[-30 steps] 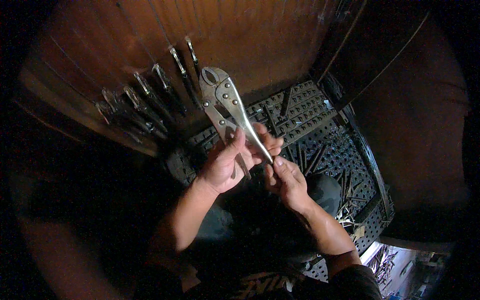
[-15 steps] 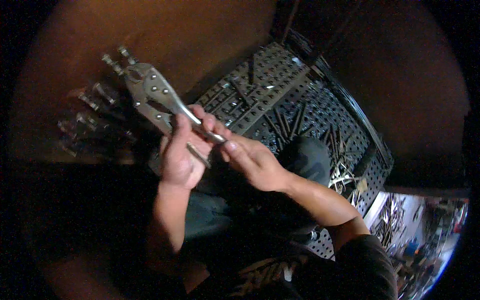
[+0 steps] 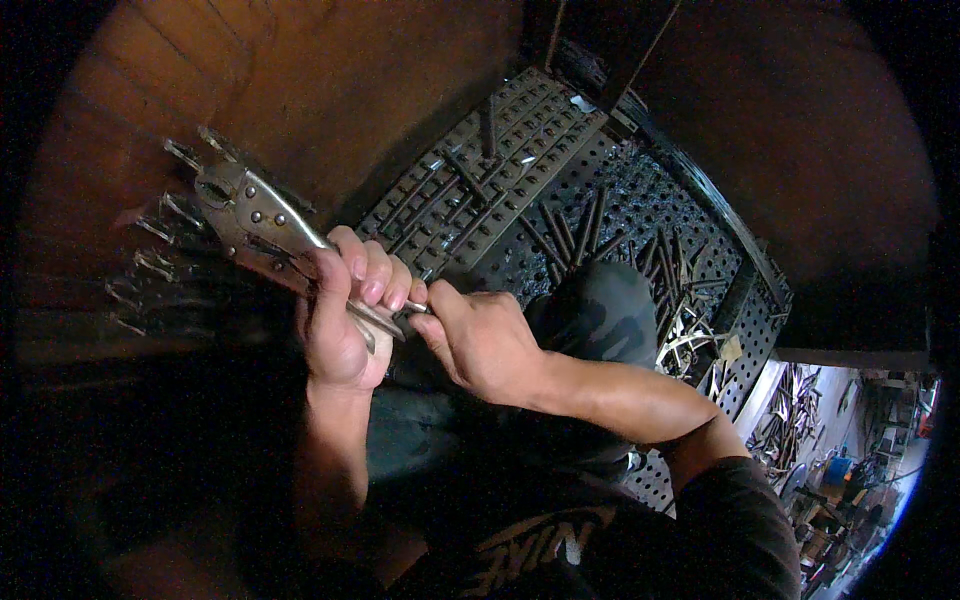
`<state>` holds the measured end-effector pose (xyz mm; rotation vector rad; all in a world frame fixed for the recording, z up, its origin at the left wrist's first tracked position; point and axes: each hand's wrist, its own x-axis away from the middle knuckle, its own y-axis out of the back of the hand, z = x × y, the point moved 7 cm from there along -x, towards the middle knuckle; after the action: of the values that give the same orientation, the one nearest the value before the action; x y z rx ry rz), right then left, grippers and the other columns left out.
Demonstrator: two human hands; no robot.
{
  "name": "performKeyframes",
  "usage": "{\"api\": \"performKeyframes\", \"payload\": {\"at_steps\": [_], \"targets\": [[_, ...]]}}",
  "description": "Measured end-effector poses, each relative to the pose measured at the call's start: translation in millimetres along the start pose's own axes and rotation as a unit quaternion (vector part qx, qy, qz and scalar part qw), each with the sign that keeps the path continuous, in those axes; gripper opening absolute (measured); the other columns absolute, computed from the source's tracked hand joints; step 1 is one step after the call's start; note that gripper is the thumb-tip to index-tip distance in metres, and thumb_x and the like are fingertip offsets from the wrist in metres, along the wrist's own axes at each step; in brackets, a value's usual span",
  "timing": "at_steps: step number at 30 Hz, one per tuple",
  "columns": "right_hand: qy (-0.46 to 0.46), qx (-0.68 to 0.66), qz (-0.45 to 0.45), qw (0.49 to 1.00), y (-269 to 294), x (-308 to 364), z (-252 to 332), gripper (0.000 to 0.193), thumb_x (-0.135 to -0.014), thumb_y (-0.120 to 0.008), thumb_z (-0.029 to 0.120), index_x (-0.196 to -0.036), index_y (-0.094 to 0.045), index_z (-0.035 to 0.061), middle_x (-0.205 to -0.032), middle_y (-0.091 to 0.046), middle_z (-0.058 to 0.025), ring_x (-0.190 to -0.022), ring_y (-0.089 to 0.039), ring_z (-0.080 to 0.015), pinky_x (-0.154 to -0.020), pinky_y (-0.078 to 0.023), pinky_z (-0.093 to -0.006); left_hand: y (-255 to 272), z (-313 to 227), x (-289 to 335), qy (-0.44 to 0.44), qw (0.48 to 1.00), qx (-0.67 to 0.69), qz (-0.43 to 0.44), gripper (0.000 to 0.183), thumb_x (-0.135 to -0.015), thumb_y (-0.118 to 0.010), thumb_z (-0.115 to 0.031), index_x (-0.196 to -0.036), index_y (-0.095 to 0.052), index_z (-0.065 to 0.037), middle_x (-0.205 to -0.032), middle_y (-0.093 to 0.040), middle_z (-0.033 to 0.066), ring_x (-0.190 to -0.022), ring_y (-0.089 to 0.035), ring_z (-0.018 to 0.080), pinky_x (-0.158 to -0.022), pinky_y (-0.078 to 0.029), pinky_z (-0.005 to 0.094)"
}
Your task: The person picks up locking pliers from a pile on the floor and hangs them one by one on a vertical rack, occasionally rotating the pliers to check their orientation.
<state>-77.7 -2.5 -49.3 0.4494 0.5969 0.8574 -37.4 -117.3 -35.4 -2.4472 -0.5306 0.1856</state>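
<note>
- Shifting leftward and lower in the head view since half a second ago, the silver metal locking pliers are now leaning further over, and the left fingers are now wrapping over their upper handle.
- Left hand: it is gripping the pliers around the handles, its thumb lying along the near side and its fingers curling across from the far side.
- Right hand: it is pinching the end of the upper handle, just beside the left little finger.
- Pliers: they are sitting in both hands, left of the middle, their rounded jaws pointing up and left while the lower handle is showing beneath the left fingers.
- Beyond the jaws, silver-ended metal tools are clustering in front of a brown wall panel, blurred in the shadow.
- Right of the hands, a knee in dark patterned trousers is standing before a dark perforated metal plate, where dark slender metal rods and pale thin strips are lying.
- Above it, a grey metal panel with rows of raised studs is adjoining the plate.
</note>
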Motion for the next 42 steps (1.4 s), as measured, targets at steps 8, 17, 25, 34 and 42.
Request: {"api": "performKeyframes", "payload": {"at_steps": [8, 17, 25, 34, 42], "targets": [[0.026, -0.051, -0.030, 0.998, 5, -2, 12, 0.025, -0.096, -0.061, 0.025, -0.090, -0.049, 0.0041, -0.065, -0.060, -0.0180, -0.059, -0.062, -0.0398, -0.052, -0.049, -0.0497, 0, -12, 6, -0.082, 0.996, -0.022, -0.036, 0.037, -0.104, -0.048, -0.047, -0.092, -0.049, -0.012, -0.072, -0.047, 0.0000, -0.068, -0.048, 0.0136, -0.071, -0.047, 0.0332], [0.018, 0.031, -0.026, 0.999, 23, -6, -2, 0.024, -0.096, -0.062, 0.021, -0.087, -0.048, 0.0039, -0.061, -0.053, -0.0155, -0.056, -0.057, -0.0405, -0.052, -0.046, -0.0478, 15, -1, 14, -0.009, 0.975, -0.150, -0.163, 0.037, -0.104, -0.054, -0.036, -0.117, -0.059, -0.001, -0.066, -0.037, -0.0085, -0.057, -0.033, 0.0020, -0.051, -0.028, 0.0179], [0.029, -0.334, -0.002, 0.942, 11, -11, -3, 0.035, -0.107, -0.041, 0.029, -0.095, -0.057, 0.0008, -0.080, -0.061, -0.0174, -0.080, -0.063, -0.0367, -0.068, -0.049, -0.0456, 72, -4, 13, -0.036, 0.964, -0.176, -0.193, 0.053, -0.099, -0.060, -0.048, -0.131, -0.056, -0.007, -0.109, -0.061, 0.0043, -0.098, -0.055, 0.0138, -0.083, -0.046, 0.0290], [0.162, -0.099, -0.097, 0.977, -2, 4, 5, 0.029, -0.103, -0.049, 0.025, -0.105, -0.062, -0.0006, -0.092, -0.066, -0.0177, -0.091, -0.064, -0.0396, -0.079, -0.051, -0.0453, 9, -24, -6, 0.008, 0.975, 0.140, 0.171, 0.045, -0.107, -0.046, -0.030, -0.143, -0.033, -0.006, -0.103, -0.048, 0.0049, -0.090, -0.046, 0.0149, -0.083, -0.037, 0.0345], [-0.378, -0.348, -0.407, 0.755, 203, 218, -210, 0.032, -0.100, -0.049, 0.024, -0.118, -0.067, 0.0052, -0.113, -0.067, -0.0107, -0.092, -0.066, -0.0205, -0.085, -0.053, -0.0331, 28, -13, -10, 0.028, 0.993, 0.100, 0.052, 0.046, -0.105, -0.048, -0.023, -0.143, -0.034, -0.001, -0.099, -0.042, 0.0047, -0.089, -0.042, 0.0169, -0.086, -0.036, 0.0335]]}}
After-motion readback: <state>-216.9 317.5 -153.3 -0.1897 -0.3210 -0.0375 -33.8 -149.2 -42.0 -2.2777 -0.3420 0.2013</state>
